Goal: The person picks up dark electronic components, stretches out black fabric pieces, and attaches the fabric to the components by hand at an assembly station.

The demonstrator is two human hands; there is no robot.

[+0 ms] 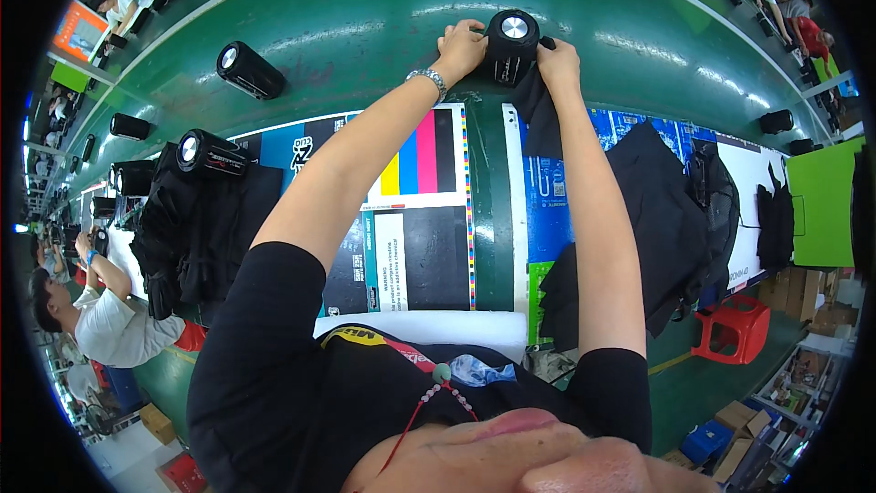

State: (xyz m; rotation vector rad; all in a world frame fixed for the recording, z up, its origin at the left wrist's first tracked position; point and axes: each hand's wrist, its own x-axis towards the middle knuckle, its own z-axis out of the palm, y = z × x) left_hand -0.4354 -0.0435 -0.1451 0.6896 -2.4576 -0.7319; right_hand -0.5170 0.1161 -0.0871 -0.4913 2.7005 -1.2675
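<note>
A black cylindrical speaker (511, 53) with a shiny silver disc on its end stands on the green surface, far ahead of me. From its left side my left hand (461, 48) grips it with curled fingers. My right hand (559, 66), close against the speaker's right side, pinches a piece of black cloth (537, 108) that hangs down beside my forearm. Whether the right fingertips also touch the speaker, I cannot tell. Another black speaker (250, 70) lies further left on the green surface.
Black cloth pieces are heaped at right (652, 219) and left (196, 233), the left heap with a speaker (212, 153) on top. Printed sheets (415, 256) cover the near bench. A red stool (730, 329) stands at right. A co-worker in a white shirt (128, 329) sits at left.
</note>
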